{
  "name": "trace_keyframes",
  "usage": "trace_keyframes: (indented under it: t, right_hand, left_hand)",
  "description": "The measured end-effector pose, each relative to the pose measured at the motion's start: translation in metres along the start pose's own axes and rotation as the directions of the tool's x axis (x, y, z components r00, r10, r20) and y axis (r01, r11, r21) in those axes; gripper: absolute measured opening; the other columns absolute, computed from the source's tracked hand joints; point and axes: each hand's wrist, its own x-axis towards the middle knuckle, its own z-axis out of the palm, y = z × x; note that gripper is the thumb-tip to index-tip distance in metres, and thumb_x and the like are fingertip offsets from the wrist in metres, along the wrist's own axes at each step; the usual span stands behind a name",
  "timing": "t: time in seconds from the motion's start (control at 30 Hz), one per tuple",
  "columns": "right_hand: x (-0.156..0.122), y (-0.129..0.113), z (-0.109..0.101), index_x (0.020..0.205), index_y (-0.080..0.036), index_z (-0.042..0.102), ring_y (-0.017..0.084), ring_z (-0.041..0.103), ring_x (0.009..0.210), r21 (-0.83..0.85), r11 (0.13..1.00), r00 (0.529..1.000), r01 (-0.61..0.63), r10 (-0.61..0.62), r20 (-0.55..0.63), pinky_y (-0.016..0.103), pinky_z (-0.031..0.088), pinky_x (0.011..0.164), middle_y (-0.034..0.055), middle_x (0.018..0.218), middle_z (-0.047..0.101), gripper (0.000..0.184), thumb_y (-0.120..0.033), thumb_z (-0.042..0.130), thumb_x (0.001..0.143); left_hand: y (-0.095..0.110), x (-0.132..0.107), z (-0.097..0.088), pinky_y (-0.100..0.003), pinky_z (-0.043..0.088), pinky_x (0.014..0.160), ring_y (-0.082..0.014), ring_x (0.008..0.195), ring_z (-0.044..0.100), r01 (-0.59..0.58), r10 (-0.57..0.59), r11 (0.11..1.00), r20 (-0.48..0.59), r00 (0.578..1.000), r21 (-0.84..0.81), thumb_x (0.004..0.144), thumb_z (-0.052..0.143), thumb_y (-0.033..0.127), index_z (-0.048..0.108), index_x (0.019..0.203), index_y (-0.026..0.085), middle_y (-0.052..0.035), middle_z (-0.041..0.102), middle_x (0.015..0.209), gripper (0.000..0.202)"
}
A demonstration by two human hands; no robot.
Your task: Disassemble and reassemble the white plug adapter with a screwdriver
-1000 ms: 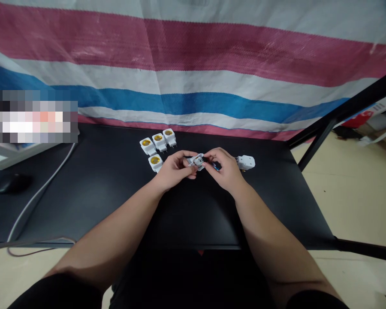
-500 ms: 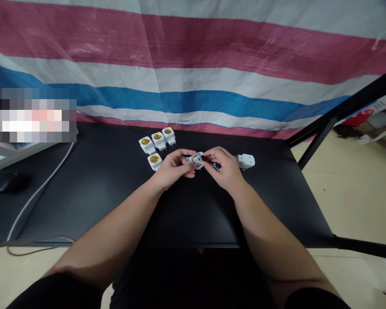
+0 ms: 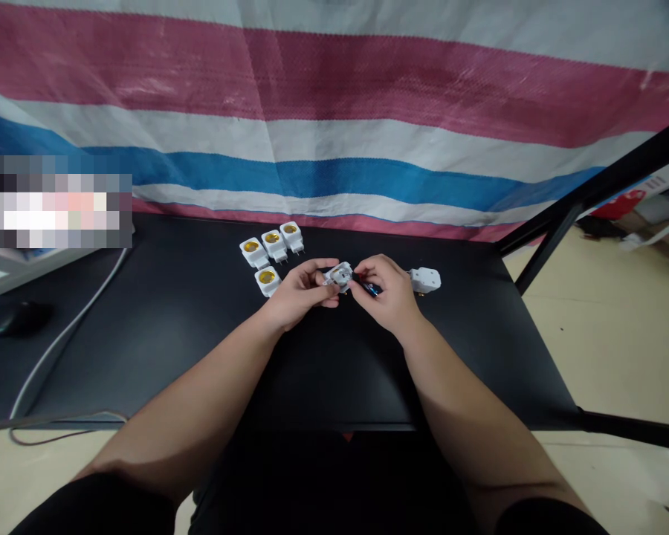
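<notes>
My left hand (image 3: 296,293) pinches the white housing (image 3: 341,274), worktop (image 3: 167,312) below it; my right hand (image 3: 389,296), just right of the housing, pinches a dark item (image 3: 372,288). Slack left-hand pressure could let the housing twist and the item slip.

The left hand (image 3: 304,290) and right hand (image 3: 387,293) were bare. The short sleeves (image 3: 97,505) were black, as was the clothing (image 3: 334,490) between them.

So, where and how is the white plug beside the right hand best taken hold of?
Probably by the blocky body of the white plug, from the right: that end faces away from the right hand, which sits close on its left.
</notes>
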Motion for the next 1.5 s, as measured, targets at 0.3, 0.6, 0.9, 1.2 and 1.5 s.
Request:
trace_keyframes:
  t: [0.3, 0.6, 0.9, 1.2, 1.5]
  right_hand:
    - [-0.001, 0.007, 0.009, 0.091, -0.026, 0.058, 0.025, 0.076, 0.100, 0.174, 0.979, 0.994, -0.105, 0.106, 0.005, 0.040, 0.067, 0.083, 0.0051, 0.099, 0.069, 0.019, -0.027, 0.076, 0.091]
    - [0.003, -0.004, 0.009, 0.081, -0.025, 0.051, 0.014, 0.053, 0.064, 0.094, 0.981, 0.986, -0.167, 0.168, -0.006, 0.030, 0.048, 0.062, -0.0039, 0.074, 0.054, 0.026, -0.033, 0.074, 0.091]
    - [0.002, 0.000, 0.011, 0.090, -0.026, 0.052, 0.015, 0.062, 0.069, 0.165, 0.965, 0.978, -0.206, 0.206, 0.020, 0.031, 0.055, 0.064, -0.0023, 0.082, 0.060, 0.024, -0.034, 0.074, 0.092]
    - [0.001, 0.001, 0.003, 0.131, -0.029, 0.062, 0.026, 0.074, 0.113, 0.106, 0.991, 0.995, -0.082, 0.076, 0.062, 0.041, 0.067, 0.088, 0.0117, 0.134, 0.067, 0.038, -0.026, 0.074, 0.096]
    - [0.004, 0.002, -0.005, 0.132, -0.033, 0.062, 0.029, 0.071, 0.118, 0.031, 0.996, 0.985, 0.086, -0.089, 0.145, 0.052, 0.064, 0.100, 0.0092, 0.130, 0.065, 0.045, -0.015, 0.075, 0.093]
  left_hand:
    - [0.001, 0.000, 0.001, -0.023, 0.067, 0.074, -0.0119, 0.079, 0.076, 0.091, -0.091, 0.995, 0.026, 0.996, -0.028, 0.076, 0.096, 0.011, 0.073, 0.128, 0.015, -0.0029, 0.077, 0.093, 0.057]
    - [0.004, 0.000, 0.002, -0.019, 0.066, 0.072, -0.0107, 0.074, 0.077, 0.082, -0.080, 0.990, 0.016, 0.997, -0.117, 0.076, 0.096, 0.012, 0.076, 0.120, 0.016, -0.0006, 0.078, 0.087, 0.049]
    - [0.006, -0.001, 0.003, -0.017, 0.066, 0.069, -0.0098, 0.072, 0.077, 0.118, -0.114, 0.984, 0.038, 0.993, -0.132, 0.078, 0.093, 0.010, 0.073, 0.119, 0.014, -0.0007, 0.079, 0.088, 0.045]
    - [0.006, -0.003, 0.003, -0.022, 0.066, 0.071, -0.0123, 0.075, 0.078, 0.092, -0.090, 0.991, 0.031, 0.995, -0.101, 0.081, 0.093, 0.013, 0.063, 0.131, 0.020, 0.0010, 0.076, 0.088, 0.059]
    - [0.005, -0.002, 0.005, -0.017, 0.060, 0.062, -0.0109, 0.069, 0.075, 0.001, -0.001, 1.000, -0.017, 1.000, -0.005, 0.081, 0.095, 0.024, 0.074, 0.121, 0.017, -0.0001, 0.075, 0.082, 0.046]
